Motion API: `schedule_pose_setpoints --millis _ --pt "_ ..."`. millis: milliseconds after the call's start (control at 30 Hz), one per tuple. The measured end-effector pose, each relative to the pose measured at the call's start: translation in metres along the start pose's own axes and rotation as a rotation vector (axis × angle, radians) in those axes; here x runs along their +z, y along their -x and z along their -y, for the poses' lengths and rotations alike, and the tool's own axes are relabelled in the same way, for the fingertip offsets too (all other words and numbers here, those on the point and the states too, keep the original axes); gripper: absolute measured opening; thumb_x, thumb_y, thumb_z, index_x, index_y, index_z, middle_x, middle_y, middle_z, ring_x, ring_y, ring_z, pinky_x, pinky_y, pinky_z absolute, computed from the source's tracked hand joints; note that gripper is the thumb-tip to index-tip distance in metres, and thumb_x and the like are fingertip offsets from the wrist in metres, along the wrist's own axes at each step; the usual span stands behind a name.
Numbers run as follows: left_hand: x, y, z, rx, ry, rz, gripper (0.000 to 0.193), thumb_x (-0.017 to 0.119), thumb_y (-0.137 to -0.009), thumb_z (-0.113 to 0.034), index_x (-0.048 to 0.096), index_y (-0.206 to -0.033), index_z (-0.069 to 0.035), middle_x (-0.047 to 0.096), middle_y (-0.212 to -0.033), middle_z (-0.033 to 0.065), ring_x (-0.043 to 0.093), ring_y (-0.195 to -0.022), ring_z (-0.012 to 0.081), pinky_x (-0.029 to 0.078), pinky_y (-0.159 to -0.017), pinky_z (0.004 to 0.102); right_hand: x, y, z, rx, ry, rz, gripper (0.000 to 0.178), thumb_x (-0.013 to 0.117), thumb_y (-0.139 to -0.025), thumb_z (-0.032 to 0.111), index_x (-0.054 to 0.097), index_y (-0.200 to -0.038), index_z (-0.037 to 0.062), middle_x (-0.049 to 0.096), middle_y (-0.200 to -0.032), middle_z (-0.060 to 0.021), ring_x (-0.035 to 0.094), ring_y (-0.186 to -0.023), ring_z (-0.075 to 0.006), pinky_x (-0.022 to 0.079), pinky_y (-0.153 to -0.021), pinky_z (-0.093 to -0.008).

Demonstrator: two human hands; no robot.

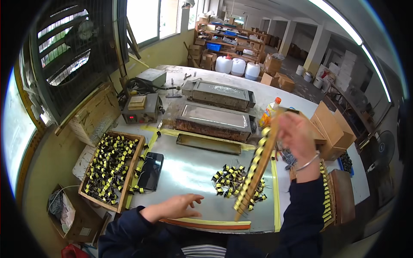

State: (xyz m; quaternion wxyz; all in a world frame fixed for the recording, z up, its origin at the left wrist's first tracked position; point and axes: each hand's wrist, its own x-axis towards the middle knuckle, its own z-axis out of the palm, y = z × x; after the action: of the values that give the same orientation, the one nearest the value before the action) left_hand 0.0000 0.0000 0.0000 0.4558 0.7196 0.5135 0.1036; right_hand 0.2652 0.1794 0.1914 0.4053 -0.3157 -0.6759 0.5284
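Observation:
Upright and tilted, a narrow wooden strip [260, 165] carries a row of small black-and-yellow wire-leaded coil components along its edge. My right hand [297, 133] grips it near the upper end, fingers closed; its lower end hangs by the sheet's near edge. Partly behind the strip lies a loose pile of the same components [227, 180] on the shiny metal sheet [185, 170]. My left hand [180, 206] is open over the near part of the sheet, fingers apart, holding nothing. To its left, a wooden tray [133, 172] is filled with more such components.
A black phone [152, 172] lies beside the tray. Beyond the sheet are a shallow trough [208, 144] and two metal baths [215, 117]. A control box [144, 111] stands back left. An orange-capped bottle [269, 114], an open carton [331, 129] and another component row [327, 195] are right.

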Motion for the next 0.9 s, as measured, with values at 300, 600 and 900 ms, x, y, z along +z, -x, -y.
schedule_pose_setpoints --millis 300,600,900 --pt "-0.046 -0.107 0.039 -0.126 0.458 -0.155 0.038 0.067 -0.083 -0.023 0.054 -0.112 -0.003 0.065 -0.094 0.0088 0.063 -0.079 0.0182 0.051 -0.068 0.0284 -0.12 -0.038 -0.122 0.167 -0.135 -0.443 0.025 0.058 -0.089 0.029 0.057 -0.081 0.0051 0.055 -0.063 -0.0015 0.029 -0.033 -0.0009 0.018 -0.03 -0.0167" --pt "-0.202 -0.243 0.191 0.074 -0.337 -0.778 0.016 0.067 -0.078 -0.013 0.064 -0.093 -0.006 0.064 -0.082 0.0123 0.063 -0.071 0.0286 0.051 -0.064 0.0345 -0.12 -0.15 -0.328 0.446 0.021 -0.111 0.02 0.067 -0.081 0.014 0.06 -0.097 0.003 0.059 -0.07 -0.0021 0.041 -0.045 -0.0025 0.029 -0.038 -0.0178" --pt "-0.275 -0.381 0.321 0.004 -0.892 -0.761 0.013 0.055 -0.084 -0.017 0.062 -0.094 -0.012 0.063 -0.096 0.0023 0.059 -0.093 0.0221 0.05 -0.072 0.0343 -0.103 -0.279 -0.476 -0.416 1.223 -0.099 0.014 0.068 -0.071 0.01 0.061 -0.084 0.0098 0.058 -0.086 -0.002 0.06 -0.068 -0.0222 0.048 -0.056 -0.0345"
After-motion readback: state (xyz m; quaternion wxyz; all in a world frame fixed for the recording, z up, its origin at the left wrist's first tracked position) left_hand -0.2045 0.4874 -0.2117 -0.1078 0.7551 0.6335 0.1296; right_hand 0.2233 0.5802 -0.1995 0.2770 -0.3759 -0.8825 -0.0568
